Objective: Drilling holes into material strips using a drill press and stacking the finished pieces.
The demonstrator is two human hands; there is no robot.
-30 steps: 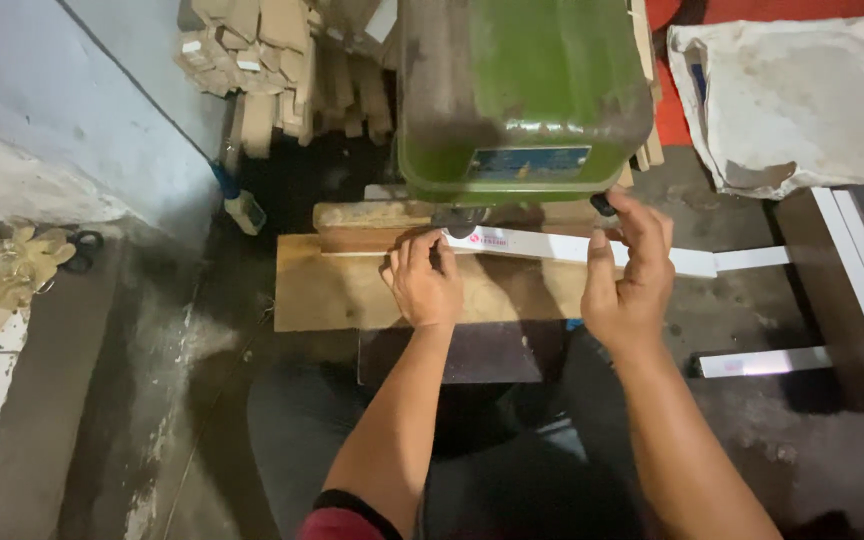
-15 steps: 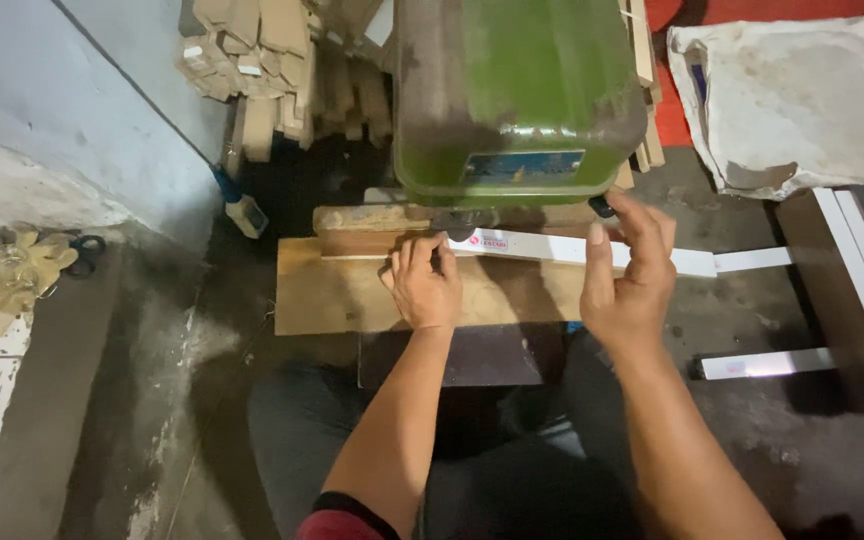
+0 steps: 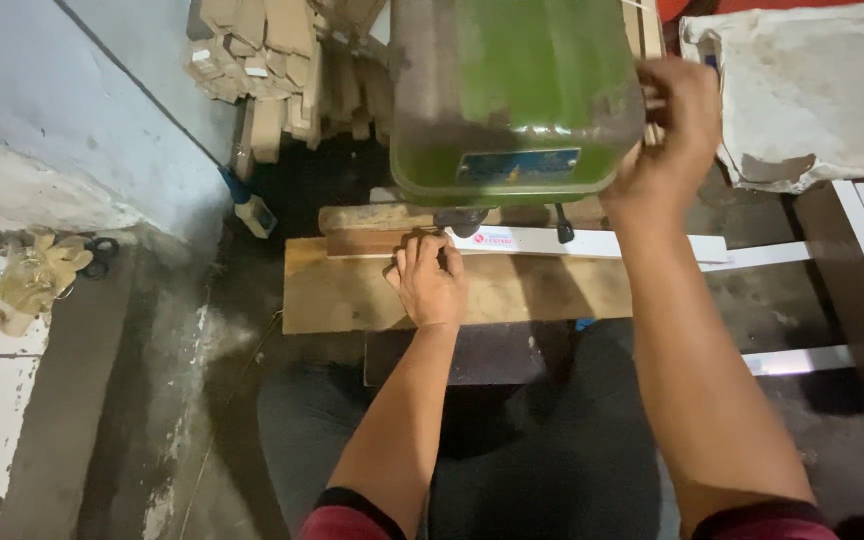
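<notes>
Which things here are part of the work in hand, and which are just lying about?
In use:
- left hand pressing the white strip
- right hand raised at the green machine
- wooden board under the strip

Lying about:
- scissors and rag
- stacked wood blocks
- grey sack
- spare white strips

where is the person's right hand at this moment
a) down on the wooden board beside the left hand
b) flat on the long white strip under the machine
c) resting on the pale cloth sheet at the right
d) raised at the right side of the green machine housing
d: the right hand is lifted against the right side of the green machine housing, while only the left hand presses the long white strip on the wooden board.
</notes>
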